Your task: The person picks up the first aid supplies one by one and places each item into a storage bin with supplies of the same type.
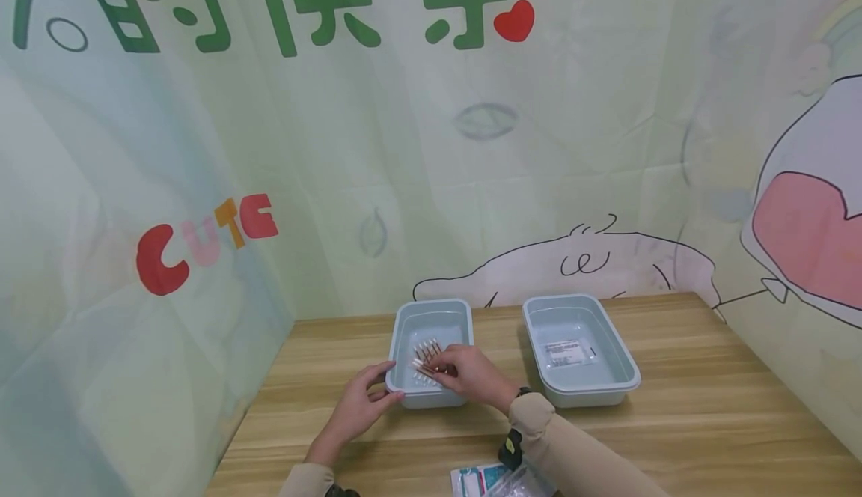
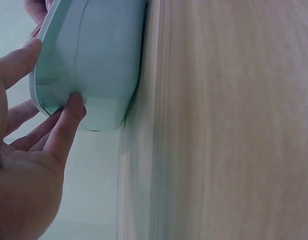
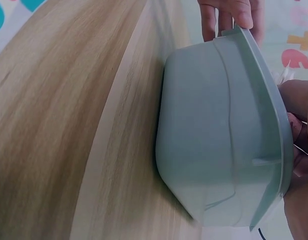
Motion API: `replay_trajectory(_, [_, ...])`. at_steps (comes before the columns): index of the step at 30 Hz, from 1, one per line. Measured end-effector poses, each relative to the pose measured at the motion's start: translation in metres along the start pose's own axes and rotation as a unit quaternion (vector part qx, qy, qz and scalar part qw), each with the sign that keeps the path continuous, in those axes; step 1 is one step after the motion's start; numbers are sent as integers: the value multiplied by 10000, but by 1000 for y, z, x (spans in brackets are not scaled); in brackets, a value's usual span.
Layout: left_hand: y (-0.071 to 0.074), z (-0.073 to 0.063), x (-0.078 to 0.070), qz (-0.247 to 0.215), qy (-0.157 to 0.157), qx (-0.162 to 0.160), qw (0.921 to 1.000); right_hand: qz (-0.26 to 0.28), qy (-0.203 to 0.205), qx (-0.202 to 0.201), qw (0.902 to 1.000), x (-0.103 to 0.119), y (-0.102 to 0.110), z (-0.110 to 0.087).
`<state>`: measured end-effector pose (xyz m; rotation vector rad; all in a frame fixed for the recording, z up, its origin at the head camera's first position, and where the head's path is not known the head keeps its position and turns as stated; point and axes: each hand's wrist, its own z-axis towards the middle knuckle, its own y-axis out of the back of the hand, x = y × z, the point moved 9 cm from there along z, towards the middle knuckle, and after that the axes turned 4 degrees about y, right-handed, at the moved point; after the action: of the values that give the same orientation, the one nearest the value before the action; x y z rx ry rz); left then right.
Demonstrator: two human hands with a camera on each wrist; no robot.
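My right hand [image 1: 470, 371] pinches several cotton swabs [image 1: 428, 349] over the left light-blue plastic tray [image 1: 438, 305]. Their sticks are reddish brown, and the white tips fan out toward the far left. More pale tips show low inside that tray, partly covered by the hand. My left hand [image 1: 358, 404] is at the tray's near left corner, thumb on the front rim and fingers along the left side. In the left wrist view, the fingertips [image 2: 73, 102] touch the tray's outer wall. The right wrist view shows the tray's side, with the swabs mostly hidden behind my hand.
To the right stands a second light-blue tray [image 1: 582, 302] holding a clear packet with a white printed label [image 1: 566, 352]. Near the table's front edge lie a teal-and-white packet [image 1: 474, 480] and clear plastic packaging [image 1: 521, 483]. A printed cloth backdrop [image 1: 377, 145] rises behind the wood-grain table [image 1: 323, 347].
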<state>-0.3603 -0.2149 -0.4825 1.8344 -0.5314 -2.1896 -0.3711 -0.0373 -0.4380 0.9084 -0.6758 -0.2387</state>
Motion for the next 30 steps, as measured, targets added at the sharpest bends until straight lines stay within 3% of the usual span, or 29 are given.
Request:
replay_trajectory(5, [1, 0, 0, 26, 26, -87, 10000, -39, 2, -24, 10000, 0, 1, 0])
replay_trajectory(12, [1, 1, 2, 138, 35, -158, 9998, 236, -440, 161, 9986, -6, -2, -2])
replay_trajectory(30, [1, -2, -1, 41, -75, -90, 9999, 349, -472, 162, 9981, -4, 1, -2])
